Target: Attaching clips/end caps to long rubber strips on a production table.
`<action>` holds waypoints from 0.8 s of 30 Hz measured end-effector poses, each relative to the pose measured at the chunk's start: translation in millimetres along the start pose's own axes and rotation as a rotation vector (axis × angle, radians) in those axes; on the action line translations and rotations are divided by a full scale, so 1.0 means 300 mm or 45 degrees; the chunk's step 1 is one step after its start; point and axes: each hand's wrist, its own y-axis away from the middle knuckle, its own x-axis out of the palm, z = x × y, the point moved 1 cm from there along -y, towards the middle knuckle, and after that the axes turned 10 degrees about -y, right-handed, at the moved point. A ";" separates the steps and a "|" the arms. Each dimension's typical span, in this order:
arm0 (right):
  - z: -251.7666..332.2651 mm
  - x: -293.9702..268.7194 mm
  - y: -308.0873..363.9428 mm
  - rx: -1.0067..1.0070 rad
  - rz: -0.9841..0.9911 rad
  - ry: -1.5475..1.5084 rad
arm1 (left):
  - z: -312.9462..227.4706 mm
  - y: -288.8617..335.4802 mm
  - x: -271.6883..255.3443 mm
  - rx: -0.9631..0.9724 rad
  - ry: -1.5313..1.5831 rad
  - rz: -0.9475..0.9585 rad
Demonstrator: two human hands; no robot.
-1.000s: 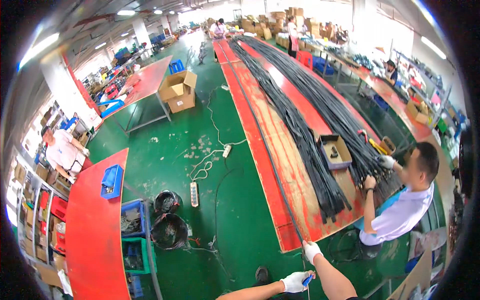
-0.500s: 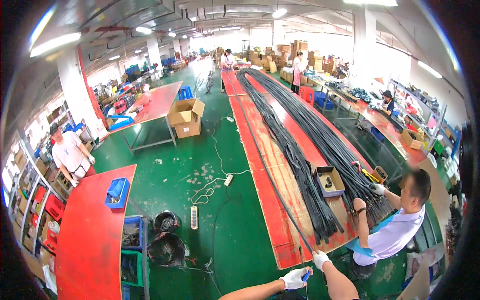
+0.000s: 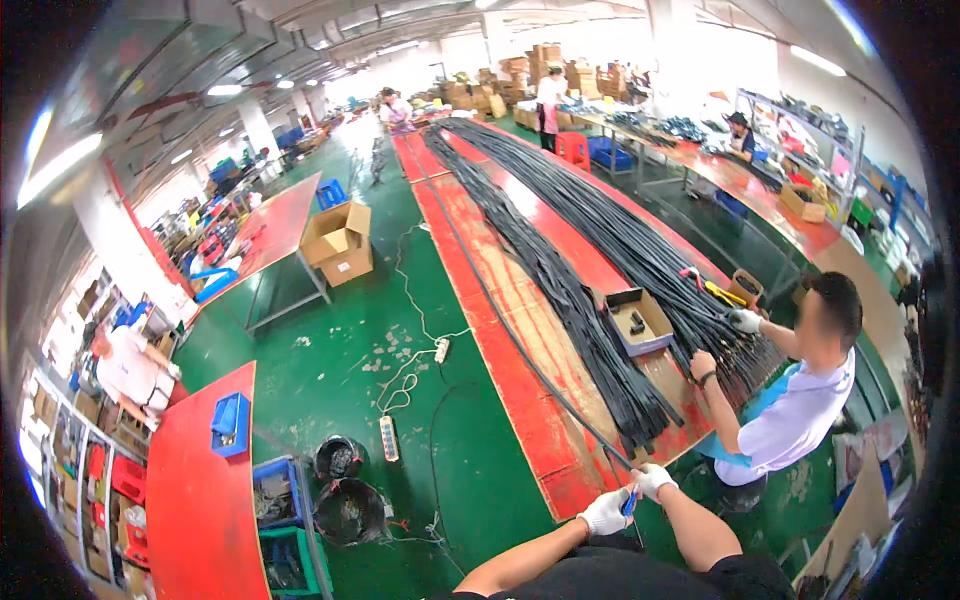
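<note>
One gloved left hand [image 3: 604, 514] grips a blue-handled tool [image 3: 629, 503]; at its two o'clock, the gloved right hand [image 3: 655, 481] pinches a long black cable [image 3: 590, 427], stretching toward eleven o'clock. If the tool slips, it could nick the right hand close by.

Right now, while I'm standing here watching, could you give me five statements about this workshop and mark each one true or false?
1. The person's left hand holds a small blue tool. True.
2. The other hand is bare. False: the right hand is gloved in white.
3. That right hand is at the near end of a long black strip. True.
4. An open cardboard box stands on the green floor. True.
5. The small carton on the long red table is empty. False: dark pieces lie in the small carton.
</note>
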 end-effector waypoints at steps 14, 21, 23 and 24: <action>0.069 -0.134 0.026 -0.069 -0.036 0.180 | -0.036 -0.101 -0.019 -0.140 0.200 0.031; 0.169 -0.167 0.060 -0.106 -0.022 0.125 | 0.040 -0.092 -0.043 -0.074 0.207 0.045; 0.196 -0.180 0.065 -0.101 -0.017 0.127 | 0.063 -0.091 -0.018 -0.087 0.246 0.054; 0.189 -0.194 0.073 -0.079 -0.031 0.141 | 0.047 -0.097 -0.017 -0.075 0.261 0.038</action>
